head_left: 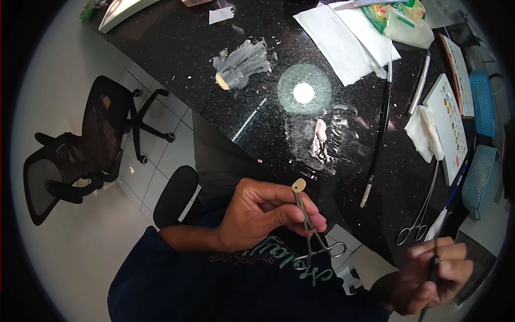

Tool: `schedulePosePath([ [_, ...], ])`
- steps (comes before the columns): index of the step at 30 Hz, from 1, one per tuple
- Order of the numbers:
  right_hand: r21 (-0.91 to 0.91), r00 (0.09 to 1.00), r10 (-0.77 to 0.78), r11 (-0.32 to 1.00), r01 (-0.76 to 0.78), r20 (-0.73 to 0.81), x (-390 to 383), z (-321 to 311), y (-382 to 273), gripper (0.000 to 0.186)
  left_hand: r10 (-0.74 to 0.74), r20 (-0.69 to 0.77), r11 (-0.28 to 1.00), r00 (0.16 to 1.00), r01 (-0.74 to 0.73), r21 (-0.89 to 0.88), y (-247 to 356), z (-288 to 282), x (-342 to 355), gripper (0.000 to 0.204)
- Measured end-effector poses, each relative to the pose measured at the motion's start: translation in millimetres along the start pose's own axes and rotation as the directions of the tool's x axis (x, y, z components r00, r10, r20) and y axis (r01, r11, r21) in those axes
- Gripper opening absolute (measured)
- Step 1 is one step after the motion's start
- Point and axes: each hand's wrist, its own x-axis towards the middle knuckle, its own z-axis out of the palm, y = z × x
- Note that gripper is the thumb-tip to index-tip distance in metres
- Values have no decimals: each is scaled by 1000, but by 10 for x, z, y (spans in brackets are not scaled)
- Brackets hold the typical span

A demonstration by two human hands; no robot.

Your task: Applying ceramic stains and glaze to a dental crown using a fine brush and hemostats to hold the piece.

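My left hand holds a pair of scissor-handled locking forceps, its finger loops pointing down toward my shirt. In the jaws sits a small, rounded, cream-coloured piece with a dark dot on it. Lower right, my right hand is closed round a thin tool with a dark handle; its tip is too thin to make out. Beyond the forceps, a streak of pinkish-white paste lies smeared on the black speckled tabletop.
A white smear with a tan lump lies farther off. White paper sheets are at the back. To the right lie a long black tool, a white board with coloured dots, a crumpled tissue, more forceps and blue baskets. An office chair stands left.
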Motion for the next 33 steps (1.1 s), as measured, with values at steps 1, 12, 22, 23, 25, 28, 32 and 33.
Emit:
schedulePosePath([
  [1,44,999,16,999,-14,-50,-62,195,-1,24,5,6,1000,1000,-5,-5,-1,1,-10,17],
  [12,-37,982,-34,998,42,187,-104,654,74,26,-219,51,912,974,222,-345,80,-20,-106,27],
  [22,-105,988,-9,994,26,151,-176,700,95,20,-223,108,897,969,248,-367,114,-81,-69,27],
  [23,-105,988,-9,994,25,153,-175,705,102,20,-235,113,902,965,260,-345,125,-91,-65,26],
  [25,-104,985,-48,992,66,168,-173,717,111,20,-247,117,906,962,272,-324,141,-104,-56,26],
  [28,-148,984,-47,986,72,171,-186,739,84,20,-247,117,920,962,271,-284,160,-114,-47,26],
  [32,-118,979,-90,987,113,184,-184,737,127,21,-263,105,918,959,283,-279,168,-116,-49,25],
  [33,-114,978,-90,987,113,187,-184,738,129,21,-258,106,918,960,278,-283,164,-117,-49,25],
])
